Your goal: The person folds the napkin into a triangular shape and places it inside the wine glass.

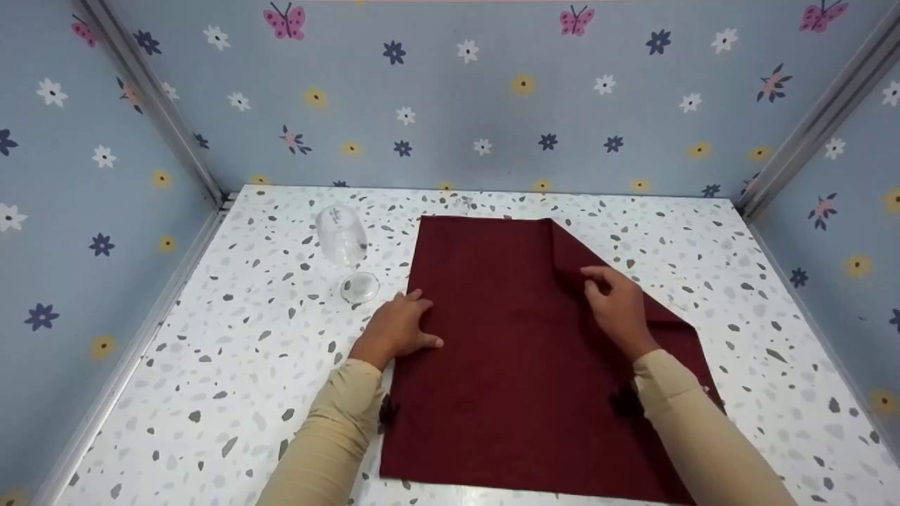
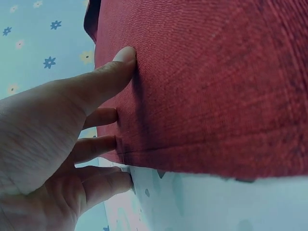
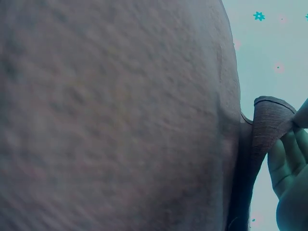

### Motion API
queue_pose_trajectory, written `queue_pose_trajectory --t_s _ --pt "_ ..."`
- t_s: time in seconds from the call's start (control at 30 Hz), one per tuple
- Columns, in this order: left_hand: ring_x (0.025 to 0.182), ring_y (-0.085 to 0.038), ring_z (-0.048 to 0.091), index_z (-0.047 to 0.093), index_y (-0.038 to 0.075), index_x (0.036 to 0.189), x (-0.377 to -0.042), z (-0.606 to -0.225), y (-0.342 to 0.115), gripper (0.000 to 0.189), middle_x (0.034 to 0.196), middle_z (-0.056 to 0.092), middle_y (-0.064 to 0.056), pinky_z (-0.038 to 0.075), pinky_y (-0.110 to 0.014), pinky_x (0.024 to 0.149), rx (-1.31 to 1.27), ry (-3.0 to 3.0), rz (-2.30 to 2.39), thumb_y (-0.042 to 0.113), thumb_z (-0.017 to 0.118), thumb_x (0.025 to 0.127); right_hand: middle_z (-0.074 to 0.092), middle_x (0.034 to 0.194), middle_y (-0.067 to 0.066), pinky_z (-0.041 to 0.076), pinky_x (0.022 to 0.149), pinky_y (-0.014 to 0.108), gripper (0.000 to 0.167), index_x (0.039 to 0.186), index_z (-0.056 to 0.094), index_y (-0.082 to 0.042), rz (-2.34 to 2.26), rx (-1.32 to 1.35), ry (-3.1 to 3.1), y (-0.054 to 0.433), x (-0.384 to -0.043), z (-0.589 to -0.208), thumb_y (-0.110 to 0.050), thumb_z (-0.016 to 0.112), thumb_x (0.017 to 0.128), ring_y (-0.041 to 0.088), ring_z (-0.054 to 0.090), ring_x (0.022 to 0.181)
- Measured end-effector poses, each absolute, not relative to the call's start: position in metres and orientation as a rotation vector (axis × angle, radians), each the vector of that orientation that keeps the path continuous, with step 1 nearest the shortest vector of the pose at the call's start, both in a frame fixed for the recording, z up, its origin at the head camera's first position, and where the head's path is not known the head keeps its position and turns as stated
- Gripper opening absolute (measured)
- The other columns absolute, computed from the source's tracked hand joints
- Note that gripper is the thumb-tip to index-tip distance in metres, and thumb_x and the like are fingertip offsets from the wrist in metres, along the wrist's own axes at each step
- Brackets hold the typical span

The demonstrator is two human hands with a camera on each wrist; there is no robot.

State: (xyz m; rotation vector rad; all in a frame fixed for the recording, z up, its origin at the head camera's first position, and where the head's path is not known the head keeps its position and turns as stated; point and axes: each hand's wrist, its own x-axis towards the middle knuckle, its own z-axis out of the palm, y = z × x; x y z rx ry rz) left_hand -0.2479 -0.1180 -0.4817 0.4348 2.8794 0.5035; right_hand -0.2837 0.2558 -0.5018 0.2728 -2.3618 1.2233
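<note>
A dark red cloth napkin [image 1: 492, 337] lies spread on the table, its far right corner lifted and folded inward. My right hand [image 1: 616, 306] pinches that raised part between thumb and fingers; in the right wrist view the cloth [image 3: 269, 122] rises up to the fingertips. Along the napkin's left edge rests my left hand [image 1: 399, 327], fingers spread and thumb on the fabric. In the left wrist view the left hand [image 2: 62, 130] presses the cloth with its fingertips, one finger on the bare tabletop beside the hem.
A clear stemmed glass [image 1: 342, 235] lies on its side beyond the left hand, its round base [image 1: 360, 287] close to the napkin. The speckled white table [image 1: 211, 351] is bordered by flower-patterned panels [image 1: 478, 91] at the back and both sides.
</note>
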Motion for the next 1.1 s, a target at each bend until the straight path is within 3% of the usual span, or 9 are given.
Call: queue_pose_trajectory --t_s 0.3,0.53,0.8,1.1 --pt "0.142 -0.04 0.035 0.038 0.006 0.154 -0.251 -0.481 -0.121 0.097 0.162 0.028 -0.013 0.035 -0.049 0.112 0.41 2.834 0.58 0.043 0.086 0.078 0.071 0.097 0.011 0.046 0.075 0.019 0.022 0.103 0.076 0.0 1.215 0.388 -2.326 0.249 -0.277 -0.505 0.009 0.064 0.086 0.021 0.064 0.085" --pt "0.14 -0.04 0.038 0.05 0.002 0.146 -0.251 -0.48 -0.121 0.09 0.161 0.029 -0.015 0.038 -0.047 0.11 0.422 2.813 0.522 0.046 0.086 0.076 0.071 0.097 0.008 0.046 0.075 0.019 0.022 0.101 0.076 -0.001 1.215 0.406 -2.338 0.244 -0.273 -0.509 0.009 0.064 0.086 0.019 0.063 0.085" --pt "0.144 -0.041 0.03 0.047 0.003 0.148 -0.25 -0.479 -0.122 0.092 0.16 0.032 -0.011 0.032 -0.048 0.114 0.438 2.778 0.481 0.046 0.086 0.077 0.072 0.097 0.005 0.046 0.077 0.02 0.021 0.101 0.077 -0.004 1.238 0.425 -2.355 0.24 -0.265 -0.51 0.008 0.066 0.087 0.017 0.064 0.087" --pt "0.141 -0.042 0.036 0.05 0.003 0.147 -0.25 -0.481 -0.123 0.092 0.158 0.036 -0.012 0.036 -0.05 0.111 0.42 2.81 0.495 0.046 0.087 0.074 0.073 0.099 0.004 0.047 0.077 0.021 0.019 0.101 0.077 -0.004 1.275 0.415 -2.389 0.23 -0.254 -0.509 0.006 0.068 0.087 0.019 0.065 0.089"
